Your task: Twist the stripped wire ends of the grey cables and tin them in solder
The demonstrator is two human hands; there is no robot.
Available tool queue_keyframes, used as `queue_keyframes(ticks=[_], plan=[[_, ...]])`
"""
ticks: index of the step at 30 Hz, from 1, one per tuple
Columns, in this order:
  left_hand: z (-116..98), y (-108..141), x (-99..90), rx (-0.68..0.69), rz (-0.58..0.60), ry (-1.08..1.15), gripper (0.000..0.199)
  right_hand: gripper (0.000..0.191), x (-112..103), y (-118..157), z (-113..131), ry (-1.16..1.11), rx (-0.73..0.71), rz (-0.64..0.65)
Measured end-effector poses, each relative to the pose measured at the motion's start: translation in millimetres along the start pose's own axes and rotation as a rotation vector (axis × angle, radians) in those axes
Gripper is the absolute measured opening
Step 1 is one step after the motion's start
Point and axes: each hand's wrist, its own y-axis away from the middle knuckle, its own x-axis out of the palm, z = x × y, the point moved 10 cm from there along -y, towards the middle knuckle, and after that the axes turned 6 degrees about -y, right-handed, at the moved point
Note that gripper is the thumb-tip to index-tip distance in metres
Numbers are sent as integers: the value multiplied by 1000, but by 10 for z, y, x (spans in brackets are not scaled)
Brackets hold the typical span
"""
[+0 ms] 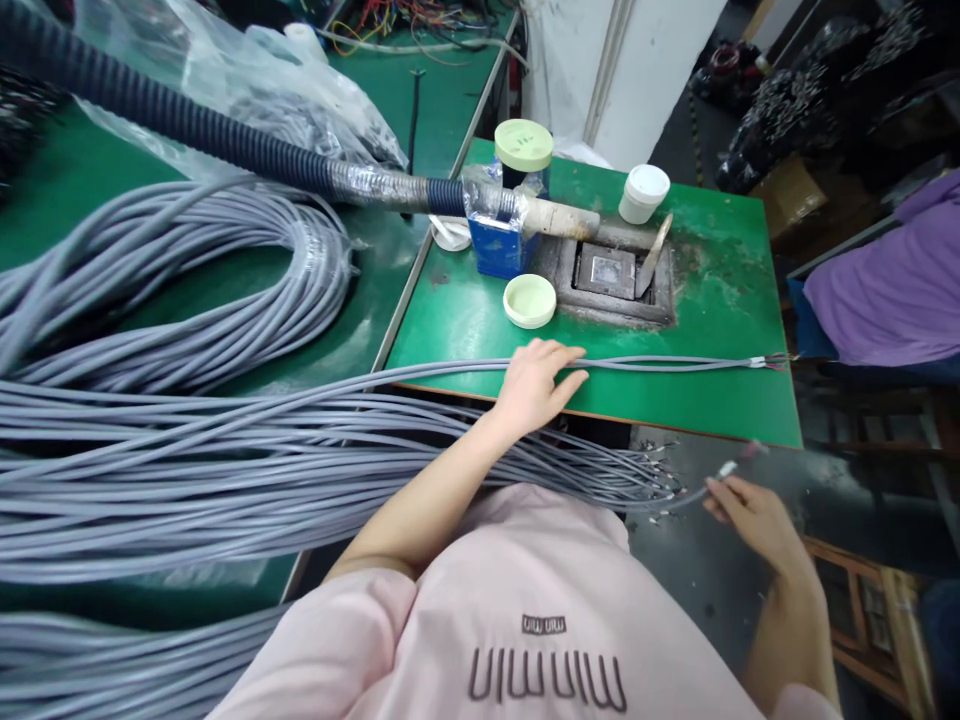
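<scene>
My left hand lies over a few grey cables on the green table, its thumb and fingers stretched out and apart. These cables run rightward from under it to stripped ends with thin coloured wires at the table's right edge. Off the table's front edge, my right hand pinches one grey cable near its white-banded end, whose wire tips are blurred. This cable comes from a large bundle of grey cables passing beneath my left forearm, with its stripped ends fanned out before my body.
A small solder pot with a flat blade is set in the table. Around it are a shallow pale-green lid, a white tub, a blue box and a hose. Coiled cable lies left; a person in purple is at right.
</scene>
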Motion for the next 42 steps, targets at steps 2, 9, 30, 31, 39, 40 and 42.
queue_keyframes(ticks=[2, 9, 30, 31, 39, 40, 42], plan=[[97, -78, 45, -22, -7, -207, 30, 39, 23, 99, -299, 160, 113, 35], [21, -116, 74, 13, -115, -289, 18, 40, 1023, 6, 1056, -580, -154, 389], [-106, 189, -64, -291, 39, 1098, 30, 27, 923, 28, 2233, -509, -557, 313], [-117, 208, -6, -306, 76, 1138, 31, 26, 926, 34, 2259, -491, -560, 323], [-159, 344, 262, -326, 216, 1296, 36, 18, 656, 37, 2588, -322, -682, -24], [-112, 334, 218, -321, 170, 1302, 36, 17, 633, 47, 2612, -301, -691, -63], [-11, 310, 97, -299, 56, 1303, 34, 17, 607, 59, 2636, -276, -699, -114]])
